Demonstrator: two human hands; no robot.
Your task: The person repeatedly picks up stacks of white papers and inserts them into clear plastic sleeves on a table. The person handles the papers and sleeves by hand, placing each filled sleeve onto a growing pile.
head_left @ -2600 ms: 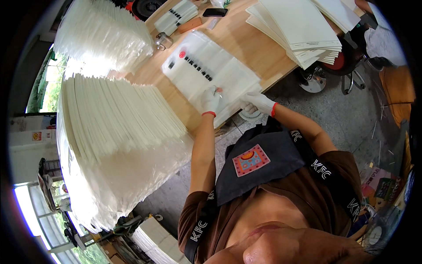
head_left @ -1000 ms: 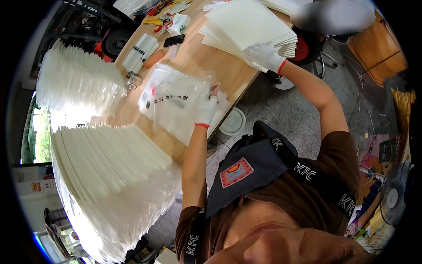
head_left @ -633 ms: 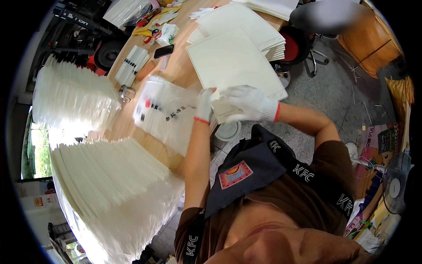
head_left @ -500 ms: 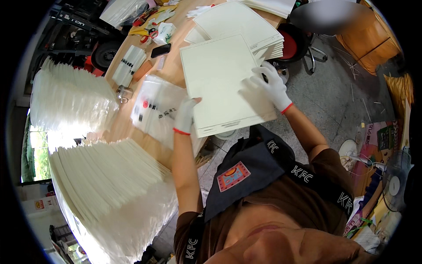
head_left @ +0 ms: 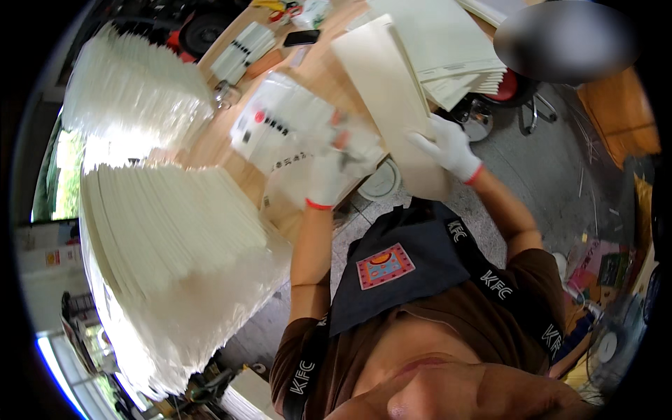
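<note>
My right hand (head_left: 453,148), in a white glove with a red cuff, grips a stack of cream paper sheets (head_left: 392,105). The stack is tilted, so its face looks narrow, and its lower end hangs near my apron. My left hand (head_left: 325,171), gloved alike with bare fingertips, reaches over printed clear plastic bags (head_left: 280,126) lying on the table. Its fingers look stretched and apart, though motion blurs them; whether they touch the top bag cannot be made out.
More cream sheets (head_left: 455,42) lie fanned on the wooden table (head_left: 318,70). Nearby are a phone (head_left: 302,38), a glass jar (head_left: 226,94) and another bag pile (head_left: 243,50). Tall plastic-wrapped paper stacks (head_left: 168,231) stand at left. A round white lid (head_left: 380,180) sits below the table edge.
My left hand has let go of the paper stack and moved over the plastic bags. The stack, still in my right hand, has turned from facing me flat to tilted.
</note>
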